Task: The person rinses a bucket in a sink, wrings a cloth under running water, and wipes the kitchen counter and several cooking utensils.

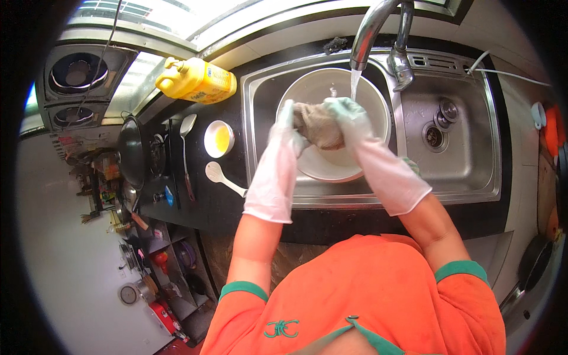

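Observation:
Both my hands wear whitish rubber gloves. A brown cloth (320, 126) is stretched between them, above a large white basin (330, 171) in the left bowl of a steel sink. My left hand (290, 128) grips the cloth's left end. The right end is in my right hand (348, 117). Water runs from the chrome faucet (370, 35) into the basin, just behind my right hand. What lies under the cloth in the basin is hidden.
Left of the sink are a yellow detergent jug (197, 82), a white bowl with yellow liquid (218, 139), a slotted spoon (222, 176), a metal spatula (185, 151) and a black wok (132, 153). The right sink bowl (461, 164) holds a drain strainer (446, 111).

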